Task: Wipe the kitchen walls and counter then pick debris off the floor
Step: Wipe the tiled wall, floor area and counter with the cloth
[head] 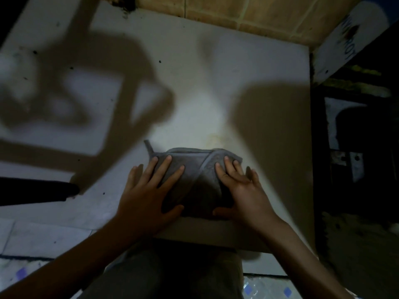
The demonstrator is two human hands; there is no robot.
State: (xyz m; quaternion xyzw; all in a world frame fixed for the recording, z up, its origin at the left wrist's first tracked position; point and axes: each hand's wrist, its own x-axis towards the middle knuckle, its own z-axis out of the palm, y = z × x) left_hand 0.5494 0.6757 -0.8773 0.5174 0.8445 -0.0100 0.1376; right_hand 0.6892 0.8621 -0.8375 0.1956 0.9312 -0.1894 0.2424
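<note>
A dark object (36, 192) juts in from the left edge of a white bench (216, 72) crossed by broad shadows. Near the front edge lies a folded grey cloth (194, 169) — the left hand (146, 195) presses flat on its left side, fingers straight and spread. The right hand (244, 190) presses its right side likewise, gripping nothing — tan wall tiles (248, 14) lie beyond.

grey cloth (194, 180) folded (rumpled), on white counter (216, 83)
</note>
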